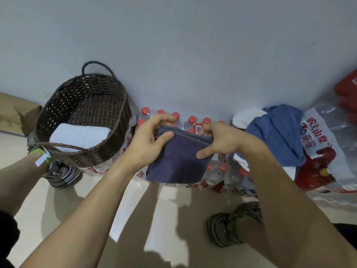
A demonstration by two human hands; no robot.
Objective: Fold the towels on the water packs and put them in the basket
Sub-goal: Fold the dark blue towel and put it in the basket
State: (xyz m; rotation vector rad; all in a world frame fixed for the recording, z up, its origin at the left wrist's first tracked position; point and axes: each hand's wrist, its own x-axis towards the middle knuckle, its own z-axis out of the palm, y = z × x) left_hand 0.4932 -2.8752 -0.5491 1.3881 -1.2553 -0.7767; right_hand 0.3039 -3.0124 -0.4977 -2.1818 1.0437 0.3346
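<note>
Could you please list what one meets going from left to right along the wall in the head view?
Woven basket holding a folded white towel → left hand → folded dark blue towel → right hand → crumpled blue towel → printed water pack.

Left hand (152,140) and right hand (220,140) pinch folded dark blue towel (177,161) at top edge, held over red-capped water packs (195,120). Wicker basket (87,120) at left, white folded towel (79,136) inside. Unfolded blue towel (276,132) and white towel (245,117) heaped on packs at right. Shoes on floor (164,219).
</note>
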